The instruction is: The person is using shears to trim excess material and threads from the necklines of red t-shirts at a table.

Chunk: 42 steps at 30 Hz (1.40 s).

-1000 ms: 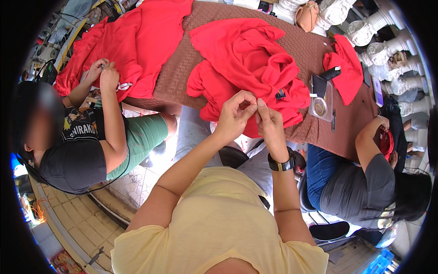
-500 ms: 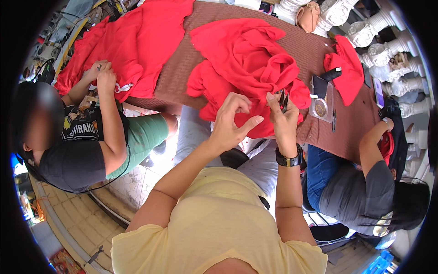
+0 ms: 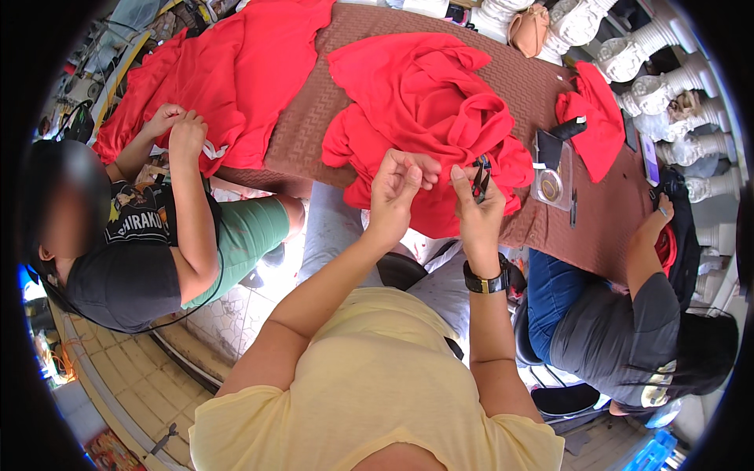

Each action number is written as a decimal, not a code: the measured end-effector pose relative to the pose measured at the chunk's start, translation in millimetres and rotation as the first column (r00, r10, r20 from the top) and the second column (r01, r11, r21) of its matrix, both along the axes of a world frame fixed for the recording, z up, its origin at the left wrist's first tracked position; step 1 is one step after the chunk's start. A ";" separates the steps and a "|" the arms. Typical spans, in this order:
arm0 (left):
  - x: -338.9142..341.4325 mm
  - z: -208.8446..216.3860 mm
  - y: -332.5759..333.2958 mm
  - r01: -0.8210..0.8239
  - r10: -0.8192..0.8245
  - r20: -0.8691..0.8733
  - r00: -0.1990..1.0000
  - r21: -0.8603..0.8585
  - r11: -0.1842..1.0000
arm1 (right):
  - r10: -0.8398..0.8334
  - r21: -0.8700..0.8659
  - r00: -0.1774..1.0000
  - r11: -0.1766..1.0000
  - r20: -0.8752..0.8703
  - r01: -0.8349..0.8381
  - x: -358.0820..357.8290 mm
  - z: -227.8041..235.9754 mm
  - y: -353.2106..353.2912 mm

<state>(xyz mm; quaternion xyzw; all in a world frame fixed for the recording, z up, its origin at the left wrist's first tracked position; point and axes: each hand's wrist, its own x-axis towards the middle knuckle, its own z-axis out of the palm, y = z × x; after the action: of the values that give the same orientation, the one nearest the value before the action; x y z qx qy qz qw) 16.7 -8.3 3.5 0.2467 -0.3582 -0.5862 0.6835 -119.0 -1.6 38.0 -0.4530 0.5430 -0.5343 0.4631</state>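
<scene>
A large piece of red cloth (image 3: 424,94) lies bunched on the brown-covered table (image 3: 314,118) and hangs over its near edge. Just above its near folds is my left hand (image 3: 397,192), thumb and fingertips pressed together; whatever they pinch is too small to make out. A short gap to the right, my right hand (image 3: 481,216) grips a pair of dark thread snips (image 3: 481,180), their blades toward the cloth. A black watch (image 3: 487,282) is on my right wrist.
At left, a person's hands (image 3: 179,129) work on another red cloth (image 3: 243,71). A clear plastic box (image 3: 554,188), a black cylinder (image 3: 569,127) and a smaller red cloth (image 3: 593,125) lie right of my cloth. Another person (image 3: 613,322) sits at right, near white balusters (image 3: 652,94).
My left hand has gone from spread fingers to a pinch. The right hand has shifted slightly left and turned with the snips. The person at left has moved their hands a little.
</scene>
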 end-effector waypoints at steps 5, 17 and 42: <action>-0.2 5.2 7.9 -0.133 0.130 0.082 0.988 0.033 0.991 | 0.007 -0.017 1.000 1.000 -0.003 -0.007 2.1 2.2 1.0; 3.4 6.0 8.7 -0.129 0.133 0.255 0.958 -0.031 0.991 | 0.045 0.028 0.993 0.999 -0.111 -0.042 7.1 15.2 10.5; 84.2 19.4 12.8 0.488 -0.613 0.776 0.148 0.482 0.728 | 0.041 0.017 0.969 0.999 -0.245 -0.038 -11.4 1.7 11.5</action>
<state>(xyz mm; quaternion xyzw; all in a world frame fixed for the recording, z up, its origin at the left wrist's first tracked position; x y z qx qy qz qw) 101.0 4.5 22.9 0.4129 -0.6967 -0.5790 0.0946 -130.5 9.9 39.7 -0.5232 0.5903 -0.4616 0.4059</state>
